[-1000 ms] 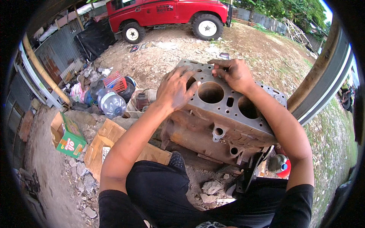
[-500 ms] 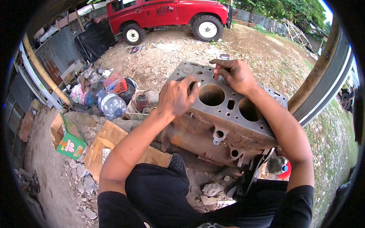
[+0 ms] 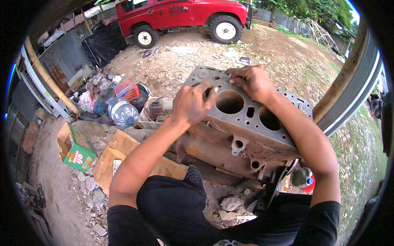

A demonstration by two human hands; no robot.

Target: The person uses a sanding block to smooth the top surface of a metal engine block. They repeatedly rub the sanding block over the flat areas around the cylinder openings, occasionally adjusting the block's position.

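A bare engine block (image 3: 217, 141), grey on its flat top and rusty brown down its side, stands in front of me. Large round cylinder bores (image 3: 230, 102) open in the top. My left hand (image 3: 192, 101) rests at the left bores, fingers curled and thumb bent toward them; what lies between them is hidden. Over the far edge of the top is my right hand (image 3: 255, 84), thumb and forefinger drawn together in a pinch. A small orange-red spot shows at these fingertips, too small to name.
A flattened cardboard box (image 3: 111, 164) and a green carton (image 3: 78, 149) lie at left. Behind them are a clear plastic jug (image 3: 123, 112) and a red crate (image 3: 126, 89). A bottle with a blue cap (image 3: 301, 177) stands right of the block. Beyond is a red vehicle (image 3: 180, 14).
My right hand's forefinger, stretched out before, has bent down and closed toward the thumb. The left hand stays almost where it was. The whole view has shifted slightly.
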